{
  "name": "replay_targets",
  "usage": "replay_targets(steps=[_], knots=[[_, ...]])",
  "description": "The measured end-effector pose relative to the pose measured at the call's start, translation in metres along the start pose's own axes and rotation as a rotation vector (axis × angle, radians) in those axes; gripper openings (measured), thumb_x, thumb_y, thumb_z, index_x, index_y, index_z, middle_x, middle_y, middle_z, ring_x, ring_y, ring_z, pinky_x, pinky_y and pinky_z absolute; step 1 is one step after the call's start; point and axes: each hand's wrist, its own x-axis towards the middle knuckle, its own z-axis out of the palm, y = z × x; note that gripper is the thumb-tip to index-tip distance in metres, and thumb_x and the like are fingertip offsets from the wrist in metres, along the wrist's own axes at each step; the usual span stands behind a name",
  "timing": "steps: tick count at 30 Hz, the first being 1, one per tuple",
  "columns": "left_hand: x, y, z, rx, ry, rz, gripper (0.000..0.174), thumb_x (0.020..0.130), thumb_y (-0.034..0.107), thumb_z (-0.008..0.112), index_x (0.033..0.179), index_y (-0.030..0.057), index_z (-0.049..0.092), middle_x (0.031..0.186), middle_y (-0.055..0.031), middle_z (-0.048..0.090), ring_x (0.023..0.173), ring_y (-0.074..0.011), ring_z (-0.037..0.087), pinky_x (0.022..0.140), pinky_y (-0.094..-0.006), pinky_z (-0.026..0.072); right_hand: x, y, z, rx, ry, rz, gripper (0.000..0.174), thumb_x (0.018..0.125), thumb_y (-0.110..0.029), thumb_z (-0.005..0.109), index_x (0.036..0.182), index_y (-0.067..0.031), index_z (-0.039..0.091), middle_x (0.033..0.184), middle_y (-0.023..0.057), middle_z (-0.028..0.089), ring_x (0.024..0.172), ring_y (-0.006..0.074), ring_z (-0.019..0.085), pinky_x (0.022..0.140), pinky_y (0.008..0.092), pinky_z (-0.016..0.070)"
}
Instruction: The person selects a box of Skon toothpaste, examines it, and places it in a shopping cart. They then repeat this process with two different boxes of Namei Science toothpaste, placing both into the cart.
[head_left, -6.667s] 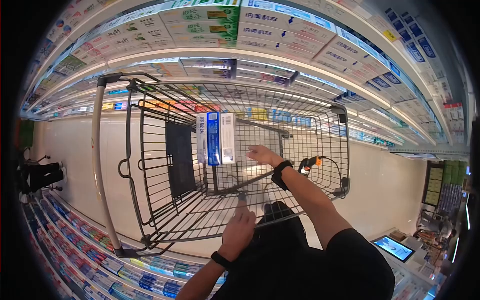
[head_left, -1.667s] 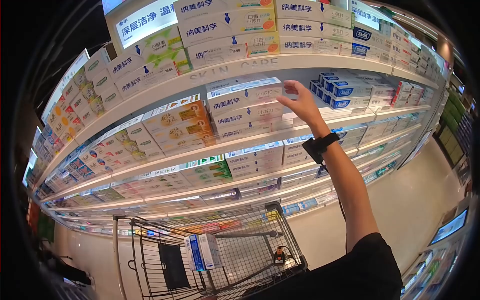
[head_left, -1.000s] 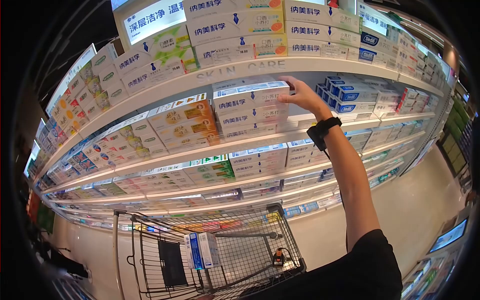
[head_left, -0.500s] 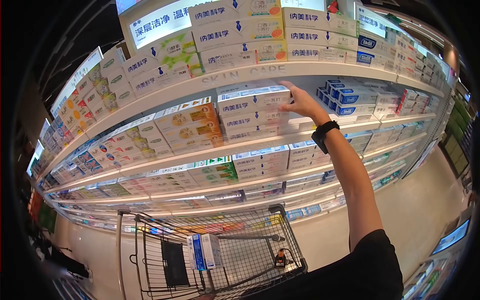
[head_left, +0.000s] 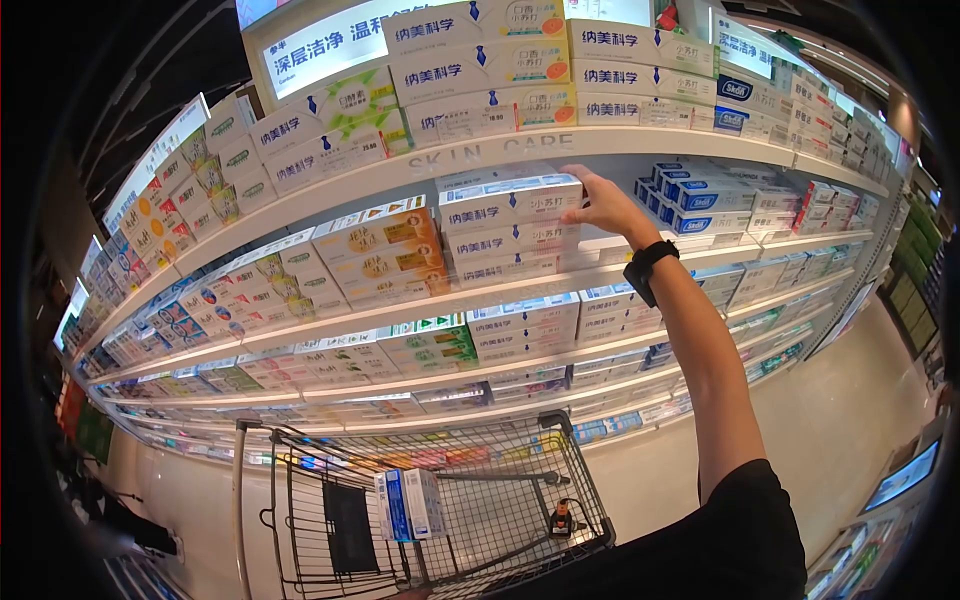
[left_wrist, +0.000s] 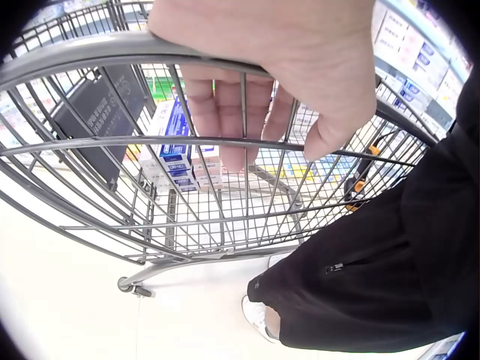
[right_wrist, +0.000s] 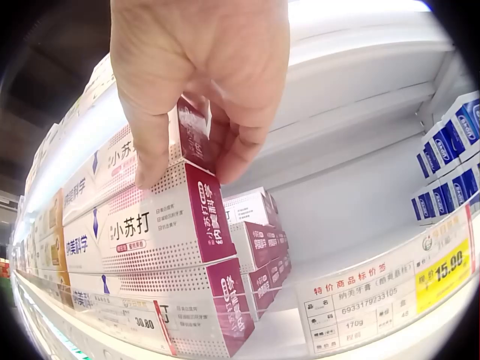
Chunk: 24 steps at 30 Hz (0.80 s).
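Note:
In the right wrist view my right hand (right_wrist: 202, 75) reaches down over the end of the top toothpaste box (right_wrist: 116, 154) in a stack. Thumb and fingers pinch that box from both sides; it lies on more boxes (right_wrist: 131, 229) of the same white-and-magenta kind. The head view has the right hand (head_left: 610, 208) at the right end of the stack (head_left: 510, 235), under the upper shelf. My left hand (left_wrist: 322, 67) rests over the top rail of the shopping cart (left_wrist: 112, 46), its fingers hanging loosely inside; it is out of the head view.
Blue-and-white boxes (head_left: 398, 505) stand in the cart (head_left: 480, 440), with a black-and-orange device (head_left: 562, 520) at its right end. Blue toothpaste boxes (right_wrist: 457, 139) sit farther along the shelf. A price tag (right_wrist: 375, 300) lines the shelf's front edge. The upper shelf (head_left: 690, 137) overhangs the stack.
My right hand has gone from over the cart up to the shelf, then closed on the end of the top toothpaste box. The head view has risen from the cart to the shelves.

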Motion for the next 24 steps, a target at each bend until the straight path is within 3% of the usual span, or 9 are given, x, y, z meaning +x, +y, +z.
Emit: replay_targets(steps=[5,8,17,24], knots=[[0.004,-0.005,0.006,0.020,0.020,0.001,0.053,0.082,0.029,0.060,0.133,0.0175,0.049,0.117,-0.0204,0.061,0.108,-0.0365,0.057,0.092,-0.0451,0.0478,0.002,0.002,0.000,0.006,-0.006,-0.033,0.075,0.066,-0.012,0.081,0.130,0.0005,0.046,0.102,0.0210,0.065,0.097,0.0281,0.062,0.088,0.0329,0.0460],[0.002,-0.002,0.004,0.032,0.015,-0.009,0.053,0.082,0.029,0.060,0.132,0.0169,0.049,0.117,-0.0203,0.061,0.108,-0.0361,0.058,0.091,-0.0449,0.0481,0.003,0.003,0.000,-0.011,-0.017,-0.033,0.075,0.066,-0.014,0.082,0.130,0.0011,0.045,0.106,0.0230,0.064,0.102,0.0310,0.062,0.090,0.0343,0.0451],[-0.004,0.007,-0.004,0.000,0.017,-0.030,0.053,0.082,0.030,0.060,0.131,0.0149,0.050,0.117,-0.0204,0.061,0.108,-0.0362,0.057,0.090,-0.0456,0.0485,0.003,-0.003,-0.003,-0.020,-0.004,-0.045,0.072,0.064,-0.013,0.081,0.126,0.0016,0.048,0.099,0.0212,0.066,0.094,0.0305,0.064,0.085,0.0345,0.0476],[-0.006,0.010,-0.004,-0.007,0.034,-0.055,0.052,0.082,0.031,0.060,0.130,0.0143,0.052,0.117,-0.0189,0.061,0.110,-0.0355,0.057,0.092,-0.0452,0.0478,0.006,0.000,-0.002,-0.023,-0.019,-0.040,0.074,0.063,-0.017,0.082,0.126,0.0007,0.047,0.106,0.0230,0.064,0.103,0.0327,0.062,0.090,0.0355,0.0464]])
